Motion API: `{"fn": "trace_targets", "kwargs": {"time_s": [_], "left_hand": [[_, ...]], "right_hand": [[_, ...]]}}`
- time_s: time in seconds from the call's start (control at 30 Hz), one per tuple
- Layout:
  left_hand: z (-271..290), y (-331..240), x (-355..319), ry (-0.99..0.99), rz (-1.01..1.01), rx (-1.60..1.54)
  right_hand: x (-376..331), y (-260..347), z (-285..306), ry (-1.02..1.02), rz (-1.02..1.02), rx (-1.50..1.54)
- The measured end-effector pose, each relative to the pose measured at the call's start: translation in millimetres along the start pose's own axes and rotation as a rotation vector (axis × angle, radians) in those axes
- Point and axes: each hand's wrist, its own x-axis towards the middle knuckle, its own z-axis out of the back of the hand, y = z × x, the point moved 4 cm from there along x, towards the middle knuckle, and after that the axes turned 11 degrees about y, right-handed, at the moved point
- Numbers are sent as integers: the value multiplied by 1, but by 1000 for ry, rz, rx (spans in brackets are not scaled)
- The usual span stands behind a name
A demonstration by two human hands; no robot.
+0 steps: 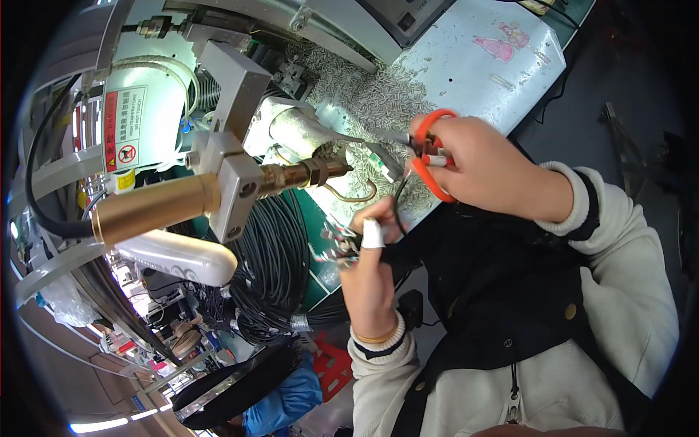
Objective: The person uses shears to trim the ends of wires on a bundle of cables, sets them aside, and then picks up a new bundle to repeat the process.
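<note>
My right hand (473, 156) is closed around orange-handled scissors (437, 116), whose metal blades point left over the bench. Lower and to the left, my left hand (370, 247) is closed on black cables with stripped ends, where thin coloured wires (336, 246) fan out. White tape wraps a finger of that hand. One black cable (398, 207) rises from the left hand toward a small part with a green and white face (382, 166), just left of the scissors. Whether the scissors touch this part cannot be made out.
A soldering fixture with a brass-coloured barrel (160, 207) reaches in from the left, its tip near my hands. Many small metallic clippings (364, 95) cover the bench (466, 84). Coiled black cables (273, 269) lie lower left, past a white rounded lamp-like piece (182, 256).
</note>
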Motion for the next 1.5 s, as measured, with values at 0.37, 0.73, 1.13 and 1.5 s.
{"fn": "trace_targets", "kwargs": {"time_s": [0.37,0.73,1.13,1.5], "left_hand": [[-18,12,-27,176,11,-113],[-7,9,-31,12,-122,241],[-6,13,-27,-35,-1,26],[-5,16,-30,-20,27,-12]], "right_hand": [[-18,13,-20,102,110,71],[-43,29,-23,-112,688,-614],[-24,6,-27,264,136,174],[-38,24,-21,3,638,-365]]}}
